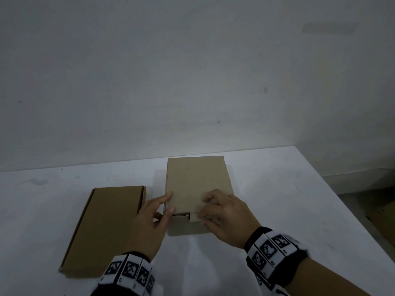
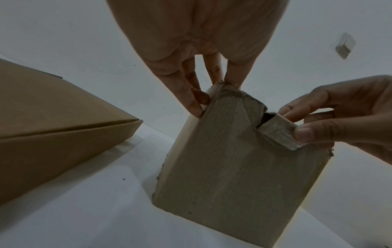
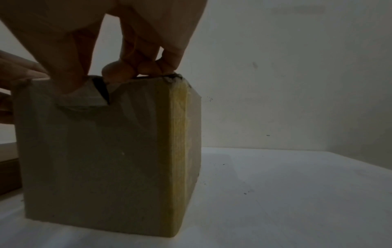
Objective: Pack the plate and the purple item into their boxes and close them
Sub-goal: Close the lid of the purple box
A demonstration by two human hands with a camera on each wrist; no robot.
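Two brown cardboard boxes stand on the white table (image 1: pixel 277 199). The flat box (image 1: pixel 106 227) lies on the left with its lid down. The taller box (image 1: pixel 196 180) stands in the middle with its lid lowered. Its front flap (image 2: pixel 277 132) sticks out over a dark gap. My right hand (image 1: pixel 203 210) pinches that flap between thumb and fingers; the right wrist view shows the flap (image 3: pixel 84 99) under the thumb. My left hand (image 1: pixel 168 204) touches the box's front left corner with straight fingers (image 2: pixel 191 100). No plate or purple item is in view.
A grey wall rises right behind the table's far edge. The table's right edge drops to the floor, where more cardboard (image 1: pixel 382 218) lies. Bare table surface spreads to the right of the taller box and in front of both boxes.
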